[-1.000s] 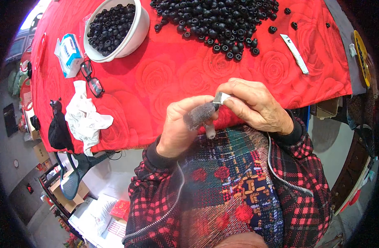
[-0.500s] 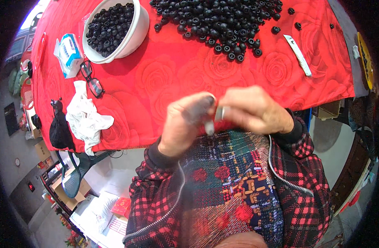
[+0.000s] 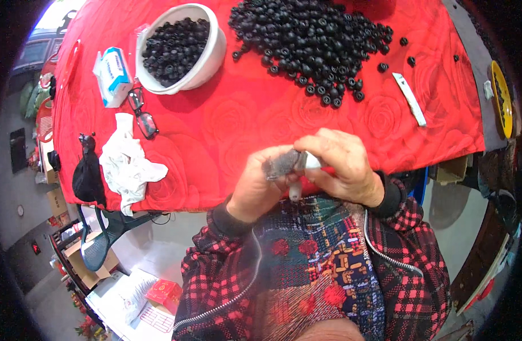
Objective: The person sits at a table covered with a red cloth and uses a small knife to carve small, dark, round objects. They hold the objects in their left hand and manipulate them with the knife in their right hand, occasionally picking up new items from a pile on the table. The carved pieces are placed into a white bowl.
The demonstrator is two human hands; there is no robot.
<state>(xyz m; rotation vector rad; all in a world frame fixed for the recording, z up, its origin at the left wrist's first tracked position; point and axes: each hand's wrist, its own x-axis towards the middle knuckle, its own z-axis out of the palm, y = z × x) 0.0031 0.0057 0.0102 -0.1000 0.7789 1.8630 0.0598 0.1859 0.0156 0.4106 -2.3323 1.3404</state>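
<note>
My left hand [image 3: 255,184] and my right hand [image 3: 343,165] meet over the near table edge, in front of my chest. A dark grey, cloth-like wrap [image 3: 281,165] covers what seems to be my left thumb. Below it a pale, whitish fingertip cover [image 3: 295,191] points down. The fingers of my right hand are bent and closed against the end of the grey wrap. A small white piece [image 3: 313,161] shows at those fingers; whether they pinch it or wear it is unclear. What lies inside my left fingers is hidden.
Beyond my hands, a heap of small black round parts [image 3: 318,51] covers the red tablecloth [image 3: 215,148]. At left are a white bowl [image 3: 216,51] of similar parts, a blue-white box [image 3: 114,77], eyeglasses [image 3: 147,124], and a white cloth [image 3: 127,165]. A white strip [image 3: 409,99] lies right.
My right hand has shifted slightly left and down, its fingers now pressed to the grey wrap. The white piece shows more clearly. The table scene has shifted slightly in view.
</note>
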